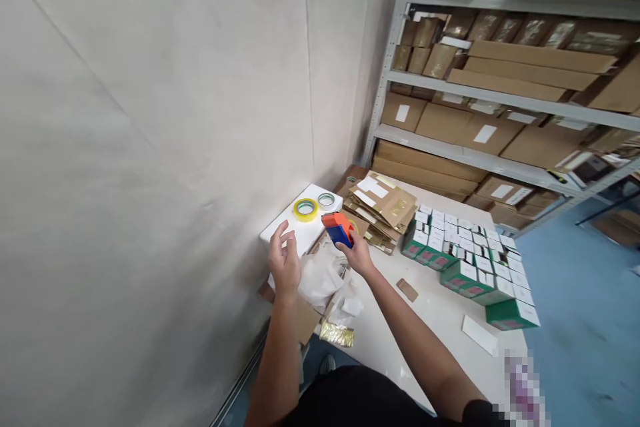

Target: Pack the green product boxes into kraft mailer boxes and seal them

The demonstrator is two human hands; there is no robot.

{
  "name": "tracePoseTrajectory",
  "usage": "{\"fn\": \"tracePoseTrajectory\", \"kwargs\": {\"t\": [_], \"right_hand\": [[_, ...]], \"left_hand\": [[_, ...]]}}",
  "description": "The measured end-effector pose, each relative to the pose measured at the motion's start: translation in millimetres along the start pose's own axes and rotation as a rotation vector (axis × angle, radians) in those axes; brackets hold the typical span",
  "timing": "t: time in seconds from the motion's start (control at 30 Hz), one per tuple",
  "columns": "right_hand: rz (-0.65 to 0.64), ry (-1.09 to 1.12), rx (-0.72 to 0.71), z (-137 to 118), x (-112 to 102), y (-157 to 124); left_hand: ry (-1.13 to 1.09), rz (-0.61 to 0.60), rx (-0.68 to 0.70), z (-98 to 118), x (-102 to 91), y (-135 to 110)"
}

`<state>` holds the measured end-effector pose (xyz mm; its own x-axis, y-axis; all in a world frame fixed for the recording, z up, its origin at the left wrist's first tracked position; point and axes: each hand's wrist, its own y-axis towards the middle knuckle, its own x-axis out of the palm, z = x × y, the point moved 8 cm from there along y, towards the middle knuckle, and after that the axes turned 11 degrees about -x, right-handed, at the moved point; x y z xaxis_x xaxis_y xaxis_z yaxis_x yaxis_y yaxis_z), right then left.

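My right hand (pixel 359 252) is closed around an orange and blue tape dispenser (pixel 339 229), held above the table's left side. Empty, with its fingers loosely apart, my left hand (pixel 284 259) is raised beside the front of a white box (pixel 270 229). On that box lie a yellow-rimmed roll of tape (pixel 299 214) and a smaller roll with a green core (pixel 327 193). Crumpled white plastic bags (pixel 320 277) sit below and between my hands.
Flattened cardboard (pixel 395 203) is piled at the table's back. Several green and white boxes (pixel 467 273) stand in rows on the right. A brown phone-like object (pixel 407 289) and a white slip (pixel 479 335) lie nearer. A wall (pixel 200 113) borders the left; shelving (pixel 500 97) holds cartons behind.
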<state>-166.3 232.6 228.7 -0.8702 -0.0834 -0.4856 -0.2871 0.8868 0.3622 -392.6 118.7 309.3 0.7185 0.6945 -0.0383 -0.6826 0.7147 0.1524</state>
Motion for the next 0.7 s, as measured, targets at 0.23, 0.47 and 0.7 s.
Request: {"fn": "tracePoseTrajectory", "kwargs": {"t": [0.23,0.47,0.7], "right_hand": [[-0.313,-0.355,0.006,-14,118,47],[-0.521,-0.511,-0.031,-13,196,65],[-0.223,-0.314,-0.233,-26,162,51]], "left_hand": [[0.032,0.086,-0.034,-8,-65.0,7],[0.104,0.134,-0.032,-3,-104.0,5],[0.036,0.096,0.251,87,-103.2,-15]]}}
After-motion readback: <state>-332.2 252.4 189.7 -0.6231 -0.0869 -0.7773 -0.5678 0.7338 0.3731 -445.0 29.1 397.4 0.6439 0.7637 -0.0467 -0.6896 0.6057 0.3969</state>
